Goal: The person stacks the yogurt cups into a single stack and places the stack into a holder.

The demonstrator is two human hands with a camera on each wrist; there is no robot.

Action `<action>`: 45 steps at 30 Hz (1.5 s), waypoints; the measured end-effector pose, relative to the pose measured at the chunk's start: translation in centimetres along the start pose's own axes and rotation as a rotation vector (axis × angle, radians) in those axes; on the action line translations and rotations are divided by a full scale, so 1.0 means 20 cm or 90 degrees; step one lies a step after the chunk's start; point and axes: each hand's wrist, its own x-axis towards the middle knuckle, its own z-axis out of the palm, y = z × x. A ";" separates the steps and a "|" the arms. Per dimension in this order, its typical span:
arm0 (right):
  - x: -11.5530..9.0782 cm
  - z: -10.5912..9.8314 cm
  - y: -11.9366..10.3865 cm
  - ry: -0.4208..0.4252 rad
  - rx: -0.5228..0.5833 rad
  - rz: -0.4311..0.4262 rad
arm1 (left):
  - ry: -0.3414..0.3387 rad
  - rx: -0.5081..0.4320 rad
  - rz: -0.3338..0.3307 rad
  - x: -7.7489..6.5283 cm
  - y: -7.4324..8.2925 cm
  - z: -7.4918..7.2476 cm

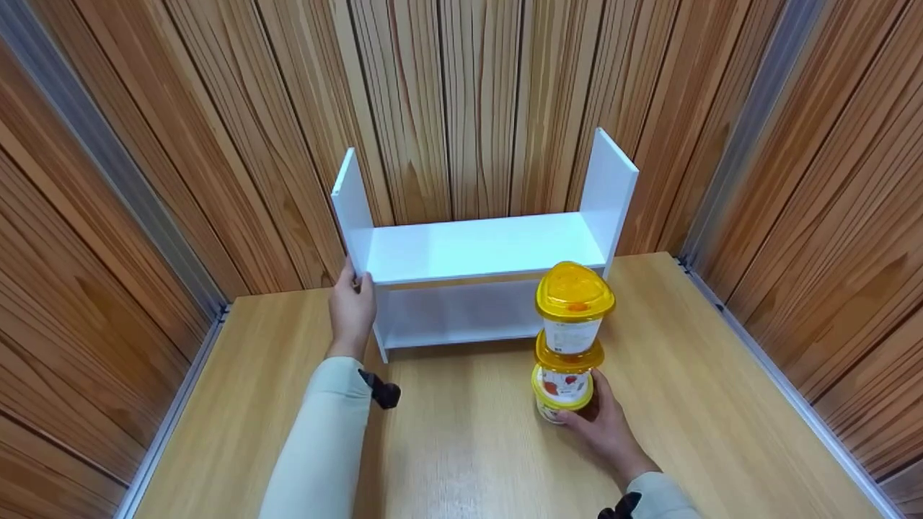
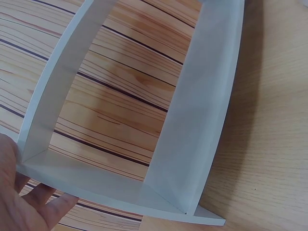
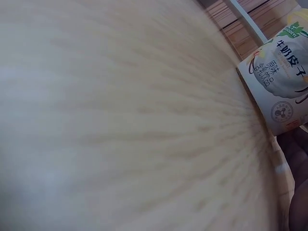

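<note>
A small white two-tier shelf [image 1: 476,249] with upright side panels stands on the table. My left hand [image 1: 351,317] grips its left side panel, thumb at the front edge; in the left wrist view the fingers [image 2: 54,208] lie along the panel's outer face. In front of the shelf's right end is a stack of three cups with yellow lids: a top cup [image 1: 573,335], a middle cup [image 1: 564,384] and a bottom cup [image 1: 549,412]. Thumb and fingers of my right hand [image 1: 611,432] curl round the bottom cup, whose printed white side [image 3: 279,84] shows in the right wrist view.
Wood-patterned panel walls [image 1: 476,108] rise behind the shelf and on both sides. Metal rails [image 1: 779,375] run along the side edges of the wooden table [image 1: 447,447]. The cup stack overlaps the shelf's right end in the head view.
</note>
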 end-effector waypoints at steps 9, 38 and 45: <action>-0.01 -0.02 -0.05 -0.006 -0.025 0.025 | -0.004 -0.002 -0.019 0.00 0.00 0.01; 0.00 -0.10 -0.28 -0.028 -0.064 -0.045 | -0.011 -0.032 -0.030 0.01 -0.01 0.02; 0.01 -0.12 -0.33 -0.032 -0.068 -0.029 | -0.015 -0.033 -0.035 0.01 -0.01 0.02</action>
